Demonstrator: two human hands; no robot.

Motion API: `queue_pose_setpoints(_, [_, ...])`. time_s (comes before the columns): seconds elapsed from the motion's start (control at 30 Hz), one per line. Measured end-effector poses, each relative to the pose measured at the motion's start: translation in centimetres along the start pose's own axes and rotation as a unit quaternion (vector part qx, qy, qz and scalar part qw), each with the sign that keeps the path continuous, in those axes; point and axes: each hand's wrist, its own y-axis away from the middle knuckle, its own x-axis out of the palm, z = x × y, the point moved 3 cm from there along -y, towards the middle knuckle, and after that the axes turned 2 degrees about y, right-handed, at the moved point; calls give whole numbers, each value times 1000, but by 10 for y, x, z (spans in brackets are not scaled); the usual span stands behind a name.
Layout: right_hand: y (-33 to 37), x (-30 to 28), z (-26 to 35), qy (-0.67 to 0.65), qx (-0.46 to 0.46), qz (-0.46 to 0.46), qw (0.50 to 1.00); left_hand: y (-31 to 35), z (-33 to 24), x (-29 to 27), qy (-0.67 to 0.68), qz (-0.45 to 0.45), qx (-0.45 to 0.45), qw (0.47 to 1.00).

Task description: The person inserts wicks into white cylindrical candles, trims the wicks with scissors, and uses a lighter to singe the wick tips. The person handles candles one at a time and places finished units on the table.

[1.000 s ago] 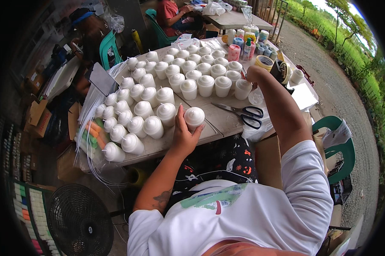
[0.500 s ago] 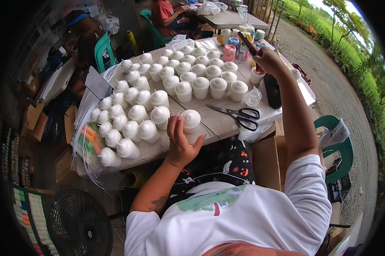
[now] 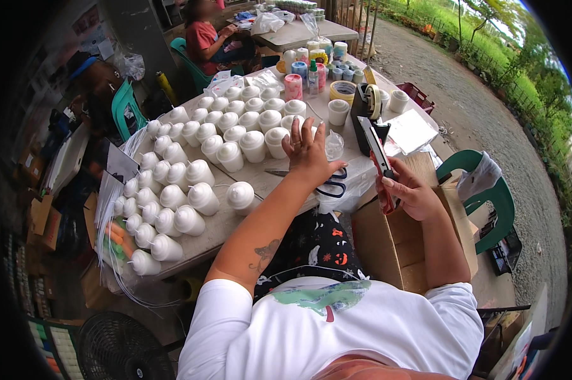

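My right hand (image 3: pixel 411 193) is closed round what looks like a stapler (image 3: pixel 380 155), long and narrow with a silver top, black middle and red handle, held up over a cardboard box. My left hand (image 3: pixel 308 152) spreads its fingers above the table, between the candles and a pair of black-handled scissors (image 3: pixel 331 183) that it partly hides. Rows of white cup-shaped candles (image 3: pixel 253 147) with swirled domed tops and wicks cover the left and middle of the table. One candle (image 3: pixel 240 196) stands apart near the front edge. A crumpled clear plastic piece (image 3: pixel 334 145) lies by my left fingers.
A black tape dispenser (image 3: pixel 366 120), a yellow tape roll (image 3: pixel 342 92) and coloured candles (image 3: pixel 293 87) stand farther back. An open cardboard box (image 3: pixel 378 244) sits at the front right, beside a green chair (image 3: pixel 489 215). Long white wicks (image 3: pixel 112 209) hang off the left edge. Another person (image 3: pixel 203 41) sits beyond.
My right hand has drawn the stapler back from the far right of the table toward me. My left hand has moved from the lone candle rightward and forward, fingers spreading. The view has shifted.
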Motion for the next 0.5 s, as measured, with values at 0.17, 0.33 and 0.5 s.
queue_pose_setpoints(0.17, [19,-3,-1,210,82,-138,964,-9,1,18,-24,0,27,999])
queue_pose_setpoints(0.33, [38,7,8,485,-153,-168,844,8,6,12,110,-52,133,984])
queue_pose_setpoints(0.5, [59,41,29,512,-145,-84,842,52,-1,-38,256,-32,151,954])
